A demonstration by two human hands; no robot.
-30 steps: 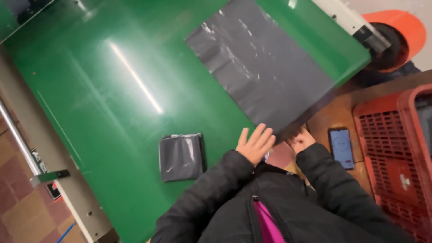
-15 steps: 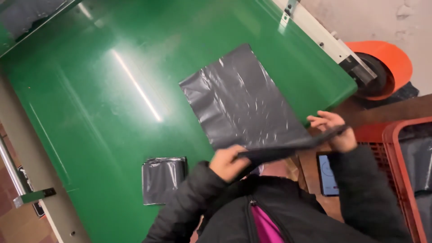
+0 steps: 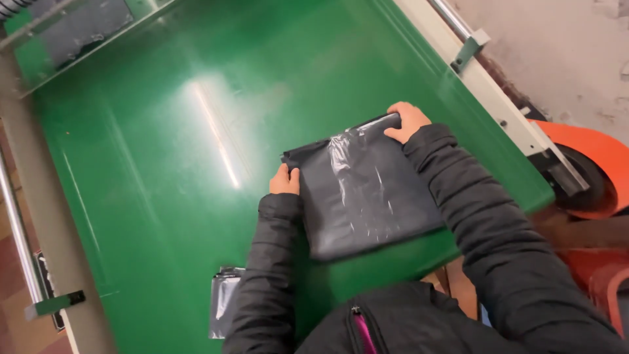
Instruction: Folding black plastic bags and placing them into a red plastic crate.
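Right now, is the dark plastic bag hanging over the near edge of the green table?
No, the dark plastic bag lies wholly on the green table, both hands at its far corners.

A dark grey plastic mailing bag (image 3: 367, 190) lies folded on the green bench (image 3: 164, 164), roughly rectangular and glossy, with creases catching the light. The left hand (image 3: 285, 180) grips its near-left corner and the right hand (image 3: 406, 121) pinches its far corner. A second, smaller folded grey bag (image 3: 224, 308) lies flat near the bench's near edge, partly hidden behind the left sleeve.
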